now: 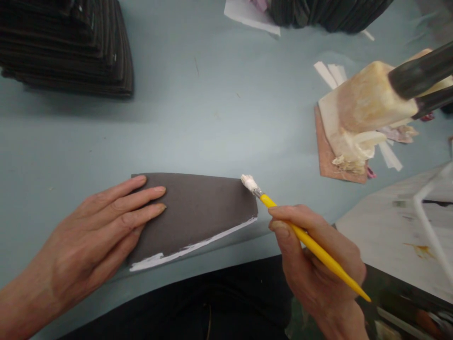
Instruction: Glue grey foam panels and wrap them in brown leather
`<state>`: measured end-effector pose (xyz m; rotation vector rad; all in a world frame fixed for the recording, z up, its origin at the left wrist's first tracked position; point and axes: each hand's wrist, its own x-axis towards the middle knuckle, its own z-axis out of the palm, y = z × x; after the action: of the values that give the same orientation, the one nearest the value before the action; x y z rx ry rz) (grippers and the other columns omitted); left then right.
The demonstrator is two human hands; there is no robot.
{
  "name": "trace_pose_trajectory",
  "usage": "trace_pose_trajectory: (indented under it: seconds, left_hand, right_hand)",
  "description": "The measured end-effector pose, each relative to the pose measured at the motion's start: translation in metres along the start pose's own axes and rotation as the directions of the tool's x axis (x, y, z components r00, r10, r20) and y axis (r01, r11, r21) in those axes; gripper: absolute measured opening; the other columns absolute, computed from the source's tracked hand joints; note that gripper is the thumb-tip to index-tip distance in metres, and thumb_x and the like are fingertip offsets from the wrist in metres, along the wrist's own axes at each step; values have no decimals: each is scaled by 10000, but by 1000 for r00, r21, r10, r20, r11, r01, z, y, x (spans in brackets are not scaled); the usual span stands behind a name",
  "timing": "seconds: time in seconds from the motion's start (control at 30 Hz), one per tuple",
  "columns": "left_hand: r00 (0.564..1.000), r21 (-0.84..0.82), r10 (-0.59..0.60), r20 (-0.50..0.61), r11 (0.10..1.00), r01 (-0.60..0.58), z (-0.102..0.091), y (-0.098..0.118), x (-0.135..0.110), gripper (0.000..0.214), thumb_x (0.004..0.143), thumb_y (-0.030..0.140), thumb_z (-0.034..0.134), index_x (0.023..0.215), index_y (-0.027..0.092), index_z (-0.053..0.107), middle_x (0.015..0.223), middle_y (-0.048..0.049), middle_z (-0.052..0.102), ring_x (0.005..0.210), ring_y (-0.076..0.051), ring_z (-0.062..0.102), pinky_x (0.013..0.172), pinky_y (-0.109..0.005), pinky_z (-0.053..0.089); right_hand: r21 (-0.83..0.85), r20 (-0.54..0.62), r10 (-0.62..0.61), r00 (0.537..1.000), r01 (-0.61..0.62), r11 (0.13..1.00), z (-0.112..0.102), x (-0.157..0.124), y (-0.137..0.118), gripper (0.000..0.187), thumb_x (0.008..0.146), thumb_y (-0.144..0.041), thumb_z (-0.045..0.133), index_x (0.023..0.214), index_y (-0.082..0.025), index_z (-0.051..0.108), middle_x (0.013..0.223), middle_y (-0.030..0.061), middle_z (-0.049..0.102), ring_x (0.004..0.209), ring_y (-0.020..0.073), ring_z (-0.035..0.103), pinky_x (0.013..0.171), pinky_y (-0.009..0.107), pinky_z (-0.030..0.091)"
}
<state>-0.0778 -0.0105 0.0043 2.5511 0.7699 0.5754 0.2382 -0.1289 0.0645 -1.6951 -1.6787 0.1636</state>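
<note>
A dark grey flat panel (198, 208) lies near the front edge of the table. Along its near edge runs a strip of white paste (191, 248), thicker at the left end. My left hand (109, 226) rests flat on the panel's left end, fingers stretched out. In my right hand (314, 259) is a yellow paintbrush (311, 243), pinched between thumb and fingers. White paste coats its bristles (249, 182), which are at the panel's far right corner.
A tall stack of dark panels (71, 52) stands at the back left, another dark stack (329, 12) at the back. At right, a paste-crusted container (368, 94) with dark handles sits on a brown board (323, 146), with white paper strips (389, 156) around it.
</note>
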Motion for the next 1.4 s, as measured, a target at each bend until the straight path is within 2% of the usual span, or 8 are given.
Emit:
trace_pose_trajectory:
  seconds: [0.17,0.33,0.47,0.7,0.9,1.03,1.23,1.4]
  left_hand:
    - [1000,-8,8,8,1000,-8,0,0,0,507,1024,115,501,1475,316,616,1631,41,582,1609,-221,423,1323,-373,336]
    - [999,25,34,4,999,-34,0,0,2,456,1042,115,481,1435,285,638,1626,27,589,1621,-198,401,1323,-342,329]
    - [1000,0,18,9,1000,-18,-1,1,2,508,1032,121,494,1480,329,609,1638,53,574,1621,-189,399,1330,-335,314]
    - [1000,9,1,19,1000,-1,0,0,-1,502,1038,130,484,1481,329,608,1631,38,582,1610,-209,419,1319,-363,340]
    - [999,24,31,11,999,-31,1,1,0,434,1055,141,461,1438,271,617,1615,-1,596,1628,-188,382,1333,-331,304]
    - [999,35,48,15,998,-48,0,3,2,417,1054,120,465,1420,244,621,1608,-16,601,1633,-183,369,1335,-335,304]
    - [1000,46,7,27,999,-8,0,4,1,414,1062,140,460,1414,285,623,1592,3,619,1622,-196,392,1303,-376,367]
    - [999,60,20,33,998,-22,0,3,1,404,1069,136,459,1416,276,613,1596,-8,612,1630,-191,372,1316,-371,349]
  right_hand:
    - [51,-27,74,997,-73,996,0,1,-3,106,987,-146,699,1053,-219,739,858,-6,764,665,104,700,644,206,589]
    - [6,-108,118,987,-118,993,-8,-1,2,86,981,-175,726,1036,-218,777,861,10,765,674,119,705,637,223,601]
    - [7,-54,119,991,-119,993,-8,2,3,78,984,-188,726,1034,-219,777,870,14,774,674,122,713,655,226,618]
    - [6,-11,91,996,-91,996,-4,8,-3,65,988,-198,722,1029,-225,764,874,19,782,670,137,727,654,243,623]
    - [7,6,81,997,-81,997,-2,8,-7,80,994,-182,716,1051,-226,752,869,-11,771,671,94,710,655,185,597]
    - [27,33,61,998,-62,998,1,11,-12,97,995,-163,704,1060,-227,737,859,-12,763,639,94,689,614,193,583]
    - [59,68,24,997,-28,998,8,15,-19,93,1007,-154,674,1065,-224,699,849,-19,755,666,93,696,643,188,587]
    - [55,77,5,997,-9,998,12,16,-22,90,1011,-153,671,1066,-219,699,852,-11,761,681,101,706,646,192,591]
